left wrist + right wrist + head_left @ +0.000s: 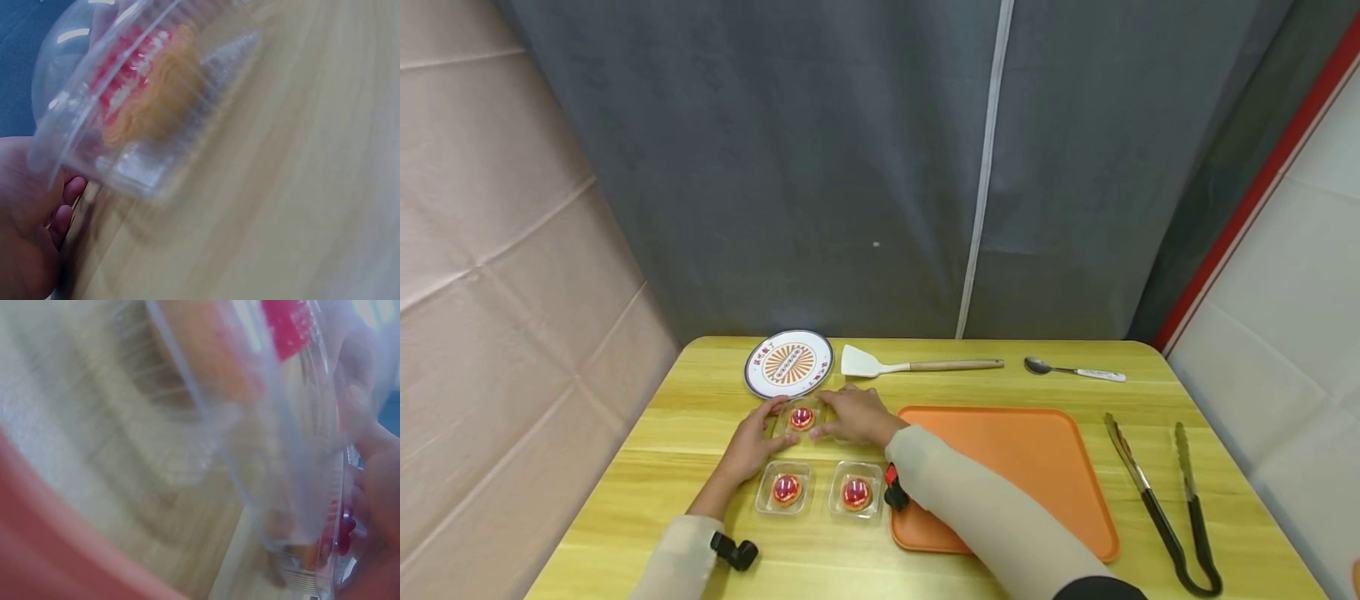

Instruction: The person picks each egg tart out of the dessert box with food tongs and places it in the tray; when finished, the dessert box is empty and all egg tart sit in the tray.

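In the head view, a clear plastic box [812,427] with a red-topped tart [802,418] inside stands just in front of the round plate [789,364]. My left hand [756,439] holds its left side, thumb toward the front and fingers at the back corner. From the right, my right hand [856,415] grips the opposite side with thumb and fingers. The left wrist view shows part of the left hand [25,219] behind a nearer tart box [134,172]. Blurred plastic fills much of the right wrist view, with the right hand [375,487] beyond it.
Two more boxed tarts, a left one [786,489] and a right one [856,493], sit nearer me. An orange tray [1007,450] lies under my right forearm. A white spatula [861,362], a spoon [1097,374] and black-handled tongs [1165,525] lie farther out.
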`<state>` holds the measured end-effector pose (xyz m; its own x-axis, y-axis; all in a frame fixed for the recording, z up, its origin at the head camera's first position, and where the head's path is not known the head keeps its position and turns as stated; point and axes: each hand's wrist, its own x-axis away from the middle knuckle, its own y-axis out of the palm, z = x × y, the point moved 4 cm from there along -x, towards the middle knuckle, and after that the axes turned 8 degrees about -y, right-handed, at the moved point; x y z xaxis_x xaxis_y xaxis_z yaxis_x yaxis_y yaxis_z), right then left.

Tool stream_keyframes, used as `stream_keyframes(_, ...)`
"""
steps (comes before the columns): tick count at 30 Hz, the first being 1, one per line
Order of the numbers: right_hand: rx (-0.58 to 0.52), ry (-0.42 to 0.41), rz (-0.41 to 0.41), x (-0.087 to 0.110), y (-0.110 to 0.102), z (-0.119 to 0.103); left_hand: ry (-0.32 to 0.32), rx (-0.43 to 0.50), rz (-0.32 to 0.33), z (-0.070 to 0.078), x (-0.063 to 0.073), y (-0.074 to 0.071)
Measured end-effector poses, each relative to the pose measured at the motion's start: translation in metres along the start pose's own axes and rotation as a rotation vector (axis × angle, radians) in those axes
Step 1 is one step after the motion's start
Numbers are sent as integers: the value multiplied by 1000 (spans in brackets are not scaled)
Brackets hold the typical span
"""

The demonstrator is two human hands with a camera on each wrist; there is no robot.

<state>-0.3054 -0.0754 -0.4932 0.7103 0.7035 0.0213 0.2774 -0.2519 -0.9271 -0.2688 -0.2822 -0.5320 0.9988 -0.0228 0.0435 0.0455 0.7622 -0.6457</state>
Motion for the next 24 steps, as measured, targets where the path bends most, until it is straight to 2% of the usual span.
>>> stream_keyframes(9,-18,-6,8,0,0,0,-9,17,-10,-2,-1,-1)
stream_keyframes(16,-53,-7,7,-1,0,1,-47,56,-102,-3,-2,-5)
stream_keyframes(24,-63,-34,-9,-3,0,3,-42,5,-165,6,-1,-14)
